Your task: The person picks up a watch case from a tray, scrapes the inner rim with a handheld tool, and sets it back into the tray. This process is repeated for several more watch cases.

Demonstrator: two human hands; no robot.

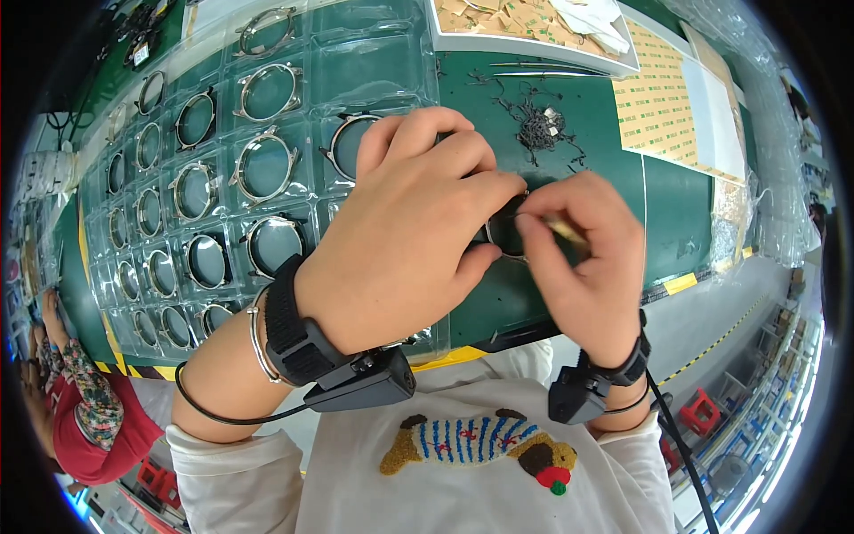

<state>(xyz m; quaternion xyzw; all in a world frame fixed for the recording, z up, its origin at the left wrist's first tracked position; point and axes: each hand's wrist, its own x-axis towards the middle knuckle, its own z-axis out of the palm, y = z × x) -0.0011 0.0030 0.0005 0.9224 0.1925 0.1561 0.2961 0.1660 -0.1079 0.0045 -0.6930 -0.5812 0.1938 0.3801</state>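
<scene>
My left hand (409, 222) reaches over the clear tray, its thumb and index finger gripping the edge of a round watch case (506, 233). Much of that case is hidden behind the fingers. My right hand (587, 240) is closed in a pinch at the right side of the case. A narrow yellowish piece (566, 231) shows between its fingers, smeared by motion; its kind is unclear. Beneath my left hand lies the tray's edge, with another dark watch case (342, 147) in a pocket by the knuckles.
A clear plastic tray (374, 55) holds several watch cases in rows on the green table. Behind my hands lie a heap of black scraps (541, 125) and thin tweezers (551, 69). A white box (534, 49) of tan pieces and a yellow printed sheet (658, 107) sit farther back.
</scene>
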